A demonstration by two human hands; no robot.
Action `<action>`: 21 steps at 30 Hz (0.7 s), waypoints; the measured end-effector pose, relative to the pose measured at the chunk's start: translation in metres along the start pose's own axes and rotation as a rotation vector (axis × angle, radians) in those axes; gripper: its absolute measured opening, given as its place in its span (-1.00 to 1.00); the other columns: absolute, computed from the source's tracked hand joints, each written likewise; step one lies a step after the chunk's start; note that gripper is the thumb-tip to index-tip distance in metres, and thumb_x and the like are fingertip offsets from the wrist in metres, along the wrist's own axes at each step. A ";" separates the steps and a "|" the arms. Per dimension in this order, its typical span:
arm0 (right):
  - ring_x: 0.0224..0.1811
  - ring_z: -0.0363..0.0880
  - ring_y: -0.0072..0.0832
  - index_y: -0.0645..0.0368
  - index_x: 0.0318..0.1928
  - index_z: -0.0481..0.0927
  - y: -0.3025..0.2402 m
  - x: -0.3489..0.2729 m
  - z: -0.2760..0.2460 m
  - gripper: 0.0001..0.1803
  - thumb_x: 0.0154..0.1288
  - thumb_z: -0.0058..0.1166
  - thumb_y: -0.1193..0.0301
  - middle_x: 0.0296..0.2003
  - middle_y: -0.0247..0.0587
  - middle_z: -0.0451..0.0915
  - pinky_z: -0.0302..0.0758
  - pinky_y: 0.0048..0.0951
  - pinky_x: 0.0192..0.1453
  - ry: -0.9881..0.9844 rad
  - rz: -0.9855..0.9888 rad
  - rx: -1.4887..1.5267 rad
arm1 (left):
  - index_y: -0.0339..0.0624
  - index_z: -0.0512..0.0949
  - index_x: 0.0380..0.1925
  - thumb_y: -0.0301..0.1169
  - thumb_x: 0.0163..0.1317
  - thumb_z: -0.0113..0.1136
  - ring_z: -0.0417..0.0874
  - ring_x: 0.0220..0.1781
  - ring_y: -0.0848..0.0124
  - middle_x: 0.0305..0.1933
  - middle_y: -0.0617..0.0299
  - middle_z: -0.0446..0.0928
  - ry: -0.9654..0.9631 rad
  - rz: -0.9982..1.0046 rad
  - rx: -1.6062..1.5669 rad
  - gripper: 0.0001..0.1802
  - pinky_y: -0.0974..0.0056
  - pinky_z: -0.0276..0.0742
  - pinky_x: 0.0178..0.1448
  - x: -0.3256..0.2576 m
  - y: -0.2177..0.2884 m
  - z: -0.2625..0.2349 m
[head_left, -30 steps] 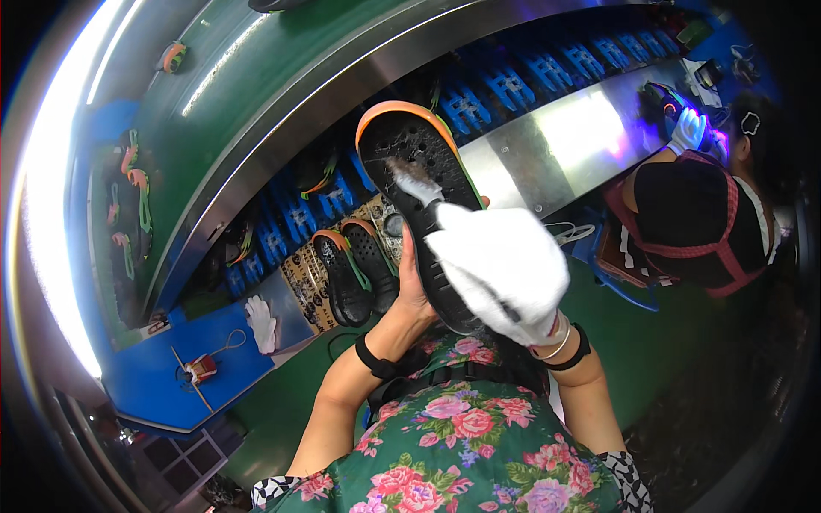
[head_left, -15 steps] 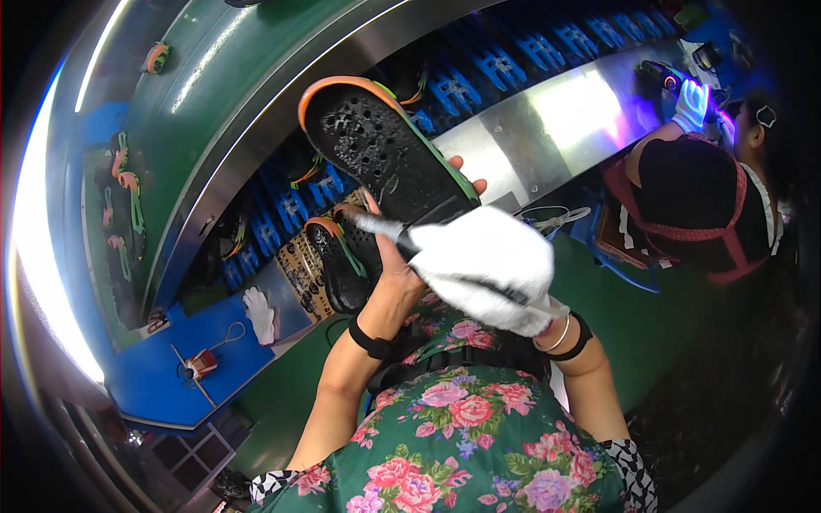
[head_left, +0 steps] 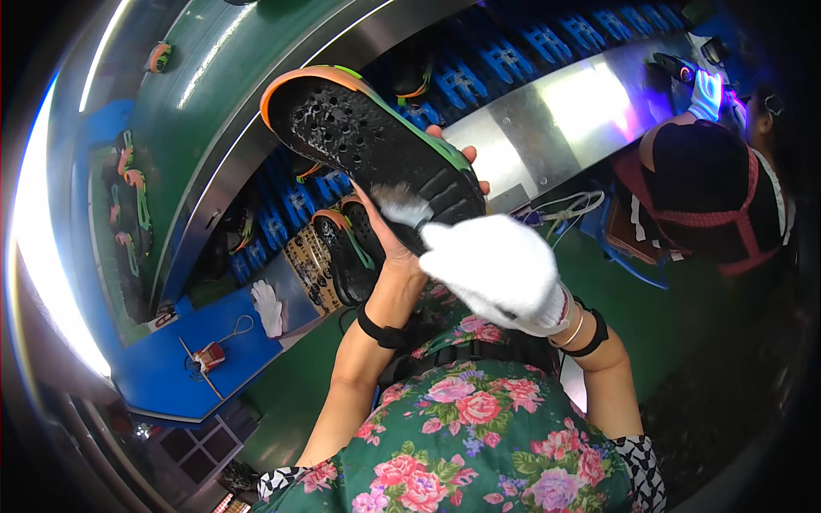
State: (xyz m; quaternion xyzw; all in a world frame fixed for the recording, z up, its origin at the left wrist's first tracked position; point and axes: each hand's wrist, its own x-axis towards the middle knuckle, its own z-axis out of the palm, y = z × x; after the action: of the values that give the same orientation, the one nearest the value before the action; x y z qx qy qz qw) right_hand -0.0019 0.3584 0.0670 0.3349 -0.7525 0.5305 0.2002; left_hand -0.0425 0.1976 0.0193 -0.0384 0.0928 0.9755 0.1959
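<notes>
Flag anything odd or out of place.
Mismatch: the right hand wears a white glove; the left hand, holding the black shoe sole, is bare, and a loose glove lies by the edge of the blue table. Nothing else stands out.

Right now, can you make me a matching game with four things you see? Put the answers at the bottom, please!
Things:
1. Left hand
2. Right hand
3. Shoe sole
4. Loose glove

Clues:
A. black, edged with orange and green
B. white, lying off to the left
C. gloved, holding a brush
D. bare, no glove on

Right pairs: 1-D, 2-C, 3-A, 4-B
</notes>
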 end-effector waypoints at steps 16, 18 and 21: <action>-0.24 0.73 -0.29 0.13 -0.13 0.78 0.009 -0.007 -0.021 -0.71 0.07 0.43 0.53 -0.17 -0.17 0.77 0.64 -0.33 -0.18 -0.005 0.084 0.126 | -0.17 0.16 0.50 0.57 0.21 -0.15 0.45 0.36 -0.19 0.43 -0.06 0.36 -0.090 -0.002 0.012 0.16 -0.39 0.49 0.29 -0.004 0.012 -0.006; -0.23 0.72 -0.28 0.10 -0.11 0.77 0.002 -0.018 -0.010 -0.70 0.09 0.40 0.55 -0.15 -0.17 0.77 0.64 -0.33 -0.16 -0.045 -0.021 0.020 | -0.12 0.15 0.51 0.56 0.21 -0.13 0.44 0.36 -0.21 0.48 0.05 0.30 -0.047 0.000 0.079 0.15 -0.40 0.45 0.32 -0.006 0.012 -0.007; -0.24 0.74 -0.30 0.07 -0.17 0.80 -0.006 -0.018 -0.015 -0.72 0.04 0.45 0.56 -0.19 -0.18 0.78 0.64 -0.33 -0.17 -0.101 0.185 0.377 | -0.06 0.09 0.55 0.53 0.15 0.05 0.44 0.33 -0.31 0.49 -0.19 0.18 -0.063 -0.024 0.002 0.18 -0.24 0.55 0.28 -0.007 0.012 0.002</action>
State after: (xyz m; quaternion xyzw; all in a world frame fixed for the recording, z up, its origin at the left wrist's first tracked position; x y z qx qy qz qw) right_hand 0.0139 0.3762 0.0647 0.3221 -0.6765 0.6607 0.0466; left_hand -0.0410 0.1841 0.0237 -0.0085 0.0873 0.9736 0.2107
